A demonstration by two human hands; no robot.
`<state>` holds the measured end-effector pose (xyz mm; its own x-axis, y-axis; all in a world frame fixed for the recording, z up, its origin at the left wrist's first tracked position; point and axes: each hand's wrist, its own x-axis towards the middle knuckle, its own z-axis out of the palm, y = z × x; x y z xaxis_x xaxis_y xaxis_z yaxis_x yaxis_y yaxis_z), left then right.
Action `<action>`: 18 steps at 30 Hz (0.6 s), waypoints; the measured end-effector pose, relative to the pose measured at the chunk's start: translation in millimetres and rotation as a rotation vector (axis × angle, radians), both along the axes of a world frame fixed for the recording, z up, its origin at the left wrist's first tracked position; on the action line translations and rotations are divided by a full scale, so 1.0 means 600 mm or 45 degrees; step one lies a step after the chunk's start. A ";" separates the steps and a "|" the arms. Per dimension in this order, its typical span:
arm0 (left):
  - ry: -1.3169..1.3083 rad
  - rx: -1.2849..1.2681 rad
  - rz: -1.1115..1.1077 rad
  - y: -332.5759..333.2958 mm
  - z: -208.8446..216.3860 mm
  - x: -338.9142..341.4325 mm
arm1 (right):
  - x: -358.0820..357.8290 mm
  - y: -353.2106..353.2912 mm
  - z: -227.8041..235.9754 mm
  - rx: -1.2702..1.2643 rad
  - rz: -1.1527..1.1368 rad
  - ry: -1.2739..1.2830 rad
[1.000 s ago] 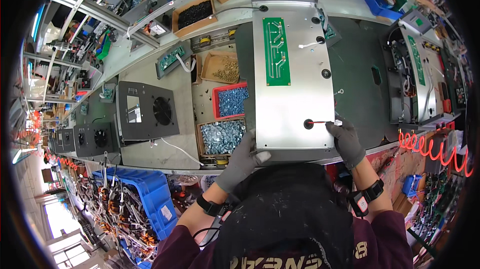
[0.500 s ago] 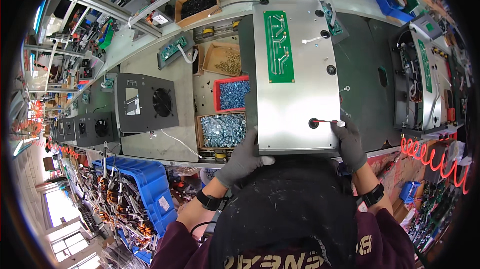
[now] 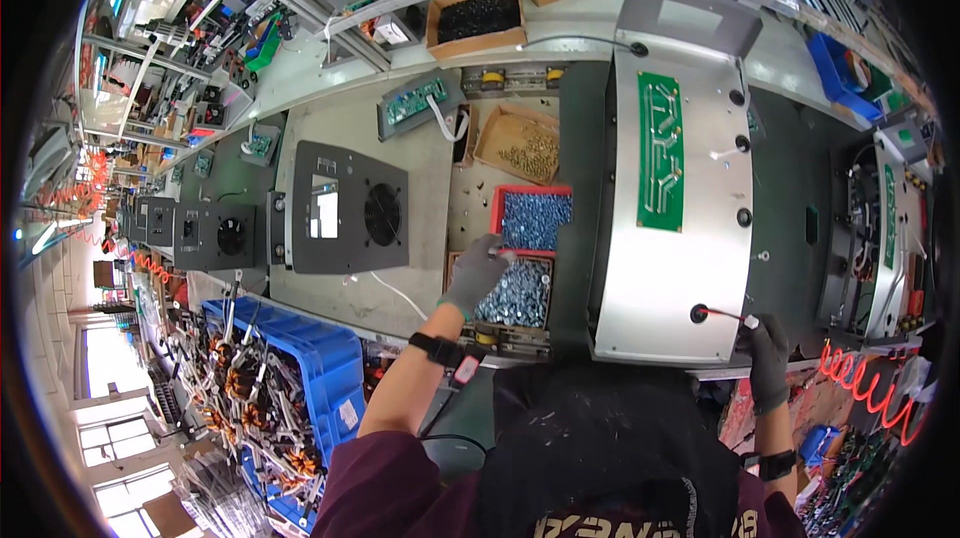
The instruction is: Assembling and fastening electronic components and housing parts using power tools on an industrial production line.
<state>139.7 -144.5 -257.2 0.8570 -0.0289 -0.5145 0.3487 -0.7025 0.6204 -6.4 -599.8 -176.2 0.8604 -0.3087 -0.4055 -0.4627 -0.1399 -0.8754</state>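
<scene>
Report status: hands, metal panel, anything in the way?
Left hand at near-left corner of red tray, partly over loose hardware. Right hand beside metal panel, at white connector; grip unclear. Red wire runs from panel to connector, might snag.

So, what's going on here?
The person's left hand is at the fasteners, beside the red tray; whether it holds any is unclear. The right hand is at the end of the red wire coming out of the panel; its grip is unclear. The green board sits on the panel.
</scene>
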 end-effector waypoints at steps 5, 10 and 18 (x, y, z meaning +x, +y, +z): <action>-0.686 0.481 -0.059 0.061 -0.177 0.173 | -0.012 0.032 0.025 -0.047 -0.205 -0.033; -0.489 1.262 -0.730 0.057 -0.247 0.306 | -0.066 0.073 0.069 0.042 -0.474 0.137; -0.420 0.547 0.333 -0.002 -0.205 0.279 | -0.181 0.071 0.027 0.040 -0.859 0.267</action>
<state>307.1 -145.7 -380.5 0.9241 0.3561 -0.1391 0.3812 -0.8312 0.4048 -114.7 -557.3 -160.3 0.3882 -0.7326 -0.5591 -0.5987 0.2608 -0.7573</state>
